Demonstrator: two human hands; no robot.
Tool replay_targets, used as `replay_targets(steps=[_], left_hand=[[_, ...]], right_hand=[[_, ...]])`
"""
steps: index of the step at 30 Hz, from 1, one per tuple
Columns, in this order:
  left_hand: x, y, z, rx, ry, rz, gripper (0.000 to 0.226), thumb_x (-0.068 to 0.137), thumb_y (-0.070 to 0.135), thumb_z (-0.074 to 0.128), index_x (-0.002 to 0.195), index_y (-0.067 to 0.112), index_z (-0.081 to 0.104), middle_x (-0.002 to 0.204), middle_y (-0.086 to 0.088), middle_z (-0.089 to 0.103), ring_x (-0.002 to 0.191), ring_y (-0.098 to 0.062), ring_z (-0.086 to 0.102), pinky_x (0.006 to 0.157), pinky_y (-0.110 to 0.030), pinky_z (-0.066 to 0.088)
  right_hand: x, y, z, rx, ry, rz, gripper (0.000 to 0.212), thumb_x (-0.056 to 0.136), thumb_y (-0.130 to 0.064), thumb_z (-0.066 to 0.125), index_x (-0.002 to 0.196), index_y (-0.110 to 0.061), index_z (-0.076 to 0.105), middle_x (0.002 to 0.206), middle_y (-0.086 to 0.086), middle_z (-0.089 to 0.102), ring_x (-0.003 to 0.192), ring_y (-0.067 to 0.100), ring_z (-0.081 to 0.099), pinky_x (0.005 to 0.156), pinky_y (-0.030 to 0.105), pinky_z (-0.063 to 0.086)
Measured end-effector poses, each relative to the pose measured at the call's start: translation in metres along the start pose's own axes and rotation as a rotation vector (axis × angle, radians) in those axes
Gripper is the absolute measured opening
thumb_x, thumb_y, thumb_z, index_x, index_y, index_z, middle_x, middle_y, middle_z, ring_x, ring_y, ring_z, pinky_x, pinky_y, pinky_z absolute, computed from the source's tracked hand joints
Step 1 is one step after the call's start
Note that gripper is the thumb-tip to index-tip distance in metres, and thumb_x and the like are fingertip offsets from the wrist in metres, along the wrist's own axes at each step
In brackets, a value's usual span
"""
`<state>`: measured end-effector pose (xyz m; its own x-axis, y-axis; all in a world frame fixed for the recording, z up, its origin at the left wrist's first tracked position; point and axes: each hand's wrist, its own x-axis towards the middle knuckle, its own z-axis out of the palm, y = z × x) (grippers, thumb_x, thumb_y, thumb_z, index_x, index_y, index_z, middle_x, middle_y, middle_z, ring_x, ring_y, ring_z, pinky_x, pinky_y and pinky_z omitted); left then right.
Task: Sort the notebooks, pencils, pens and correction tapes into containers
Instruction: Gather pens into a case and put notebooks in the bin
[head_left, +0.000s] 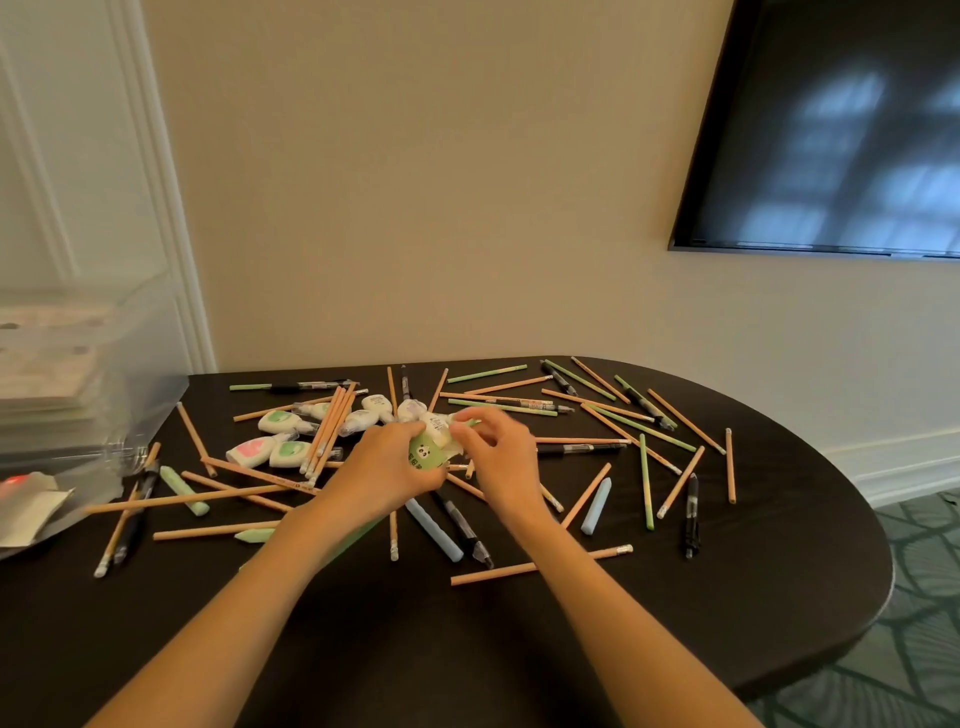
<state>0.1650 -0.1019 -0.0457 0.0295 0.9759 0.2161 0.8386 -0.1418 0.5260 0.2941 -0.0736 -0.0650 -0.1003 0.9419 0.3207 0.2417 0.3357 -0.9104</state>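
Pencils, pens and correction tapes lie scattered over a dark table (727, 597). My left hand (382, 467) grips a green correction tape with a panda print (428, 453) at the pile's middle. My right hand (496, 457) pinches the white top of correction tapes bunched against it. More correction tapes (283, 422) lie to the left, one pink (249, 451). A bundle of wooden pencils (330, 431) lies beside them. Black pens (691, 514) and green pencils (647, 488) lie to the right.
A clear plastic container (98, 374) holding stacked notebooks stands at the table's left edge. A dark screen (831, 130) hangs on the wall at upper right. The table's rounded right end borders patterned carpet (914, 649). Pale blue capped sticks (597, 506) lie among the pencils.
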Motion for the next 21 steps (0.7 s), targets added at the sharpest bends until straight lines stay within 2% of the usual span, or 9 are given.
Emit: replay_targets(steps=[2,4,6,8,11,14,16,19,21], left_hand=[[0.002,0.002,0.000,-0.008,0.036,-0.003,0.051,0.086,0.026,0.062,0.132,0.010,0.047,0.119,-0.006,0.058,0.095,-0.010,0.050,0.064,-0.011,0.035],[0.004,0.001,0.000,0.002,0.059,-0.018,0.058,0.086,0.028,0.062,0.138,0.011,0.041,0.128,-0.007,0.053,0.111,-0.015,0.050,0.076,-0.016,0.034],[0.005,0.000,0.001,0.013,0.059,-0.019,0.060,0.087,0.030,0.062,0.139,0.012,0.039,0.131,-0.007,0.052,0.117,-0.016,0.048,0.079,-0.017,0.032],[0.005,0.000,0.001,0.018,0.062,-0.008,0.060,0.087,0.030,0.062,0.140,0.013,0.039,0.131,-0.006,0.053,0.116,-0.015,0.049,0.078,-0.016,0.031],[0.006,-0.001,0.002,0.002,0.086,0.005,0.062,0.088,0.032,0.061,0.142,0.015,0.035,0.134,-0.006,0.050,0.118,-0.014,0.046,0.080,-0.016,0.030],[0.006,0.001,0.003,-0.048,0.116,0.030,0.061,0.086,0.030,0.063,0.140,0.016,0.039,0.133,-0.004,0.051,0.117,-0.013,0.047,0.080,-0.014,0.031],[0.005,0.003,0.002,-0.074,0.160,0.066,0.059,0.084,0.028,0.066,0.137,0.015,0.043,0.131,-0.004,0.053,0.112,-0.011,0.047,0.080,-0.009,0.031],[0.006,0.006,-0.001,-0.097,0.233,0.144,0.053,0.082,0.024,0.069,0.131,0.014,0.050,0.121,-0.002,0.055,0.099,-0.002,0.041,0.073,0.007,0.027],[0.007,0.011,-0.002,-0.141,0.232,0.180,0.050,0.082,0.022,0.070,0.128,0.015,0.052,0.116,-0.001,0.056,0.094,-0.001,0.042,0.070,0.008,0.028]], right_hand=[[-0.005,0.003,0.005,-0.022,-0.134,-0.014,0.026,0.097,-0.018,0.046,0.112,-0.010,0.065,0.106,0.003,0.067,0.090,0.001,0.058,0.077,0.015,0.048],[-0.007,0.005,0.004,0.080,-0.262,0.093,0.032,0.098,-0.015,0.039,0.121,-0.010,0.062,0.120,0.002,0.063,0.101,0.001,0.054,0.085,0.012,0.042],[-0.004,0.006,-0.001,0.198,-0.292,0.210,0.035,0.098,-0.012,0.036,0.125,-0.012,0.059,0.123,0.000,0.059,0.107,0.005,0.053,0.093,0.017,0.041],[-0.002,0.007,-0.006,0.273,-0.284,0.242,0.034,0.098,-0.011,0.037,0.126,-0.010,0.058,0.113,-0.004,0.058,0.095,0.002,0.058,0.083,0.015,0.048],[0.001,0.006,-0.008,0.204,-0.265,0.177,0.029,0.098,-0.013,0.044,0.123,-0.011,0.059,0.103,-0.005,0.062,0.083,0.000,0.062,0.070,0.012,0.051],[0.003,0.006,-0.008,0.117,-0.259,0.156,0.025,0.096,-0.012,0.047,0.114,-0.010,0.064,0.100,-0.004,0.064,0.086,0.003,0.060,0.073,0.014,0.050],[0.004,0.007,-0.008,0.102,-0.298,0.195,0.023,0.094,-0.010,0.049,0.107,-0.007,0.067,0.106,0.000,0.064,0.091,0.005,0.058,0.077,0.017,0.050],[0.002,0.006,-0.010,0.202,-0.431,0.255,0.023,0.094,-0.010,0.049,0.109,-0.007,0.066,0.104,0.001,0.066,0.094,0.008,0.061,0.085,0.025,0.052],[0.002,0.007,-0.014,0.270,-0.454,0.234,0.024,0.096,-0.013,0.047,0.113,-0.006,0.063,0.094,-0.002,0.067,0.089,0.008,0.063,0.084,0.026,0.052]])
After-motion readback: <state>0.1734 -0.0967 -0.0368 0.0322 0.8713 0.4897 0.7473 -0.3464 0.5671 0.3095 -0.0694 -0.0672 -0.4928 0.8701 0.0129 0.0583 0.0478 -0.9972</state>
